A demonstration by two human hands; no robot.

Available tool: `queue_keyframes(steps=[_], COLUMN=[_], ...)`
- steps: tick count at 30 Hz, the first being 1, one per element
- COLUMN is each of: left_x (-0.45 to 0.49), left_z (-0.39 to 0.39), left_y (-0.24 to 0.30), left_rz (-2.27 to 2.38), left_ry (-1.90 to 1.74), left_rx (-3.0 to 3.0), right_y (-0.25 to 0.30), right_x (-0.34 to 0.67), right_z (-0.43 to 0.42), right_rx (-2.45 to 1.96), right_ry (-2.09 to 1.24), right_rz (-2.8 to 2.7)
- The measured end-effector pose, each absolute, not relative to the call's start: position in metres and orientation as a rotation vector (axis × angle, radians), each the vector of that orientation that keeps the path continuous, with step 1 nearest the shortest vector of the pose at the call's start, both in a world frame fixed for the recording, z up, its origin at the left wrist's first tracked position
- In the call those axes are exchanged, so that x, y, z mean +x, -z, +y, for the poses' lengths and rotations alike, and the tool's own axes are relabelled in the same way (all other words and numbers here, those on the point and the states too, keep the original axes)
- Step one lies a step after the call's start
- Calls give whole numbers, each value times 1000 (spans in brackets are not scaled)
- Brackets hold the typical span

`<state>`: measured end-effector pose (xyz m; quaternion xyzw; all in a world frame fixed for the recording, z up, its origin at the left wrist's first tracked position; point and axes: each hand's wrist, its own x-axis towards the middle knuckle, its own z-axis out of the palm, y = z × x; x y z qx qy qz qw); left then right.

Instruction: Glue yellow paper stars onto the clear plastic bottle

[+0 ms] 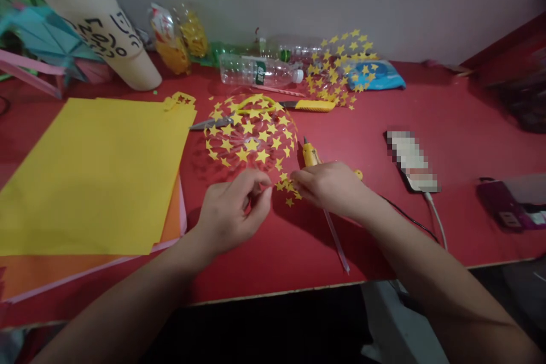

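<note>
My left hand (232, 210) hovers over the table with thumb and index finger brought together; anything between the tips is too small to make out. Just beyond it sits a clear plastic dome (251, 136) covered with yellow stars, apart from my fingers. My right hand (328, 185) is lowered to a small heap of loose yellow paper stars (290, 203), its fingertips pinched at the heap's edge; what they hold is hidden. Partly behind that hand lies a yellow glue gun (310, 154), and a translucent glue stick (336, 242) points toward the table's front edge.
Yellow sheets (94, 176) are stacked at left. Scissors (211, 124) and a yellow cutter (313, 105) lie around the dome. Behind are a plastic bottle (256, 71), a second star-covered piece (328, 77) and a white tumbler (106, 28). A phone (412, 162) with a cable lies right.
</note>
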<state>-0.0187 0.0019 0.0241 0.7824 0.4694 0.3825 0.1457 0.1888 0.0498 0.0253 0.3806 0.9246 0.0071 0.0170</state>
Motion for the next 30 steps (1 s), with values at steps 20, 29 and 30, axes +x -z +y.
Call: queue_keyframes(steps=[20,29,30], left_x=[-5,-1,-2], left_z=[4,-1,-1], left_y=[-13,-19,-19], left_rz=[1438,1219,1224], left_ry=[-630,-817,-837], left_rx=[1936,1790,1817], right_y=[-14,-24,-25], right_x=[185,187,186], right_z=[48,41,41], right_rx=[1397,1130,1121], right_ry=[321,934,928], right_rz=[3058,3390,3403])
